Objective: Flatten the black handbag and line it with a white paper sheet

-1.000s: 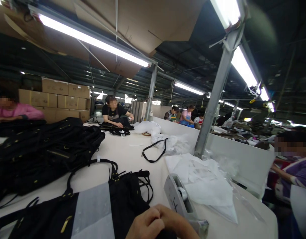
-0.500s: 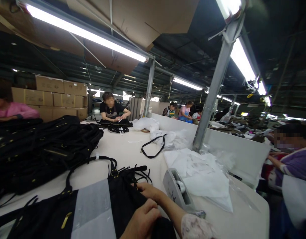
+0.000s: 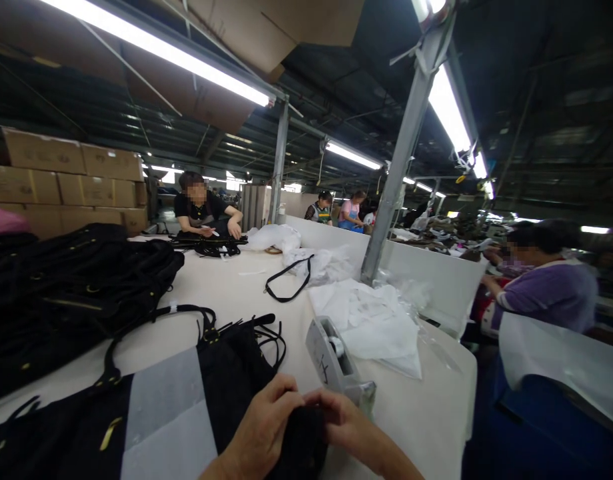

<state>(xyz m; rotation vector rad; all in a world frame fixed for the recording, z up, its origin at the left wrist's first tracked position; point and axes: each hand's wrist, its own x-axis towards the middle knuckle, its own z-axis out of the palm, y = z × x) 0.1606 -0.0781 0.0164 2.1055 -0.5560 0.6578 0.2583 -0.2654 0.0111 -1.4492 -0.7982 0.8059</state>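
One head-worn cam, sat at the near end of the long white worktable, looks fwd & slightly down its length, hands close at the bottom edge, grey steel post and strip lights farther off.

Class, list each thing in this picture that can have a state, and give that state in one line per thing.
Left hand: closed on the black bag.
Right hand: gripping the same bag.
Black bag: lying flat, straps loose.
Tape dispenser: upright, roll loaded.
Bag pile: heaped.
Loose strap: looped on the table.
White sheets: crumpled.
Ceiling lights: on.
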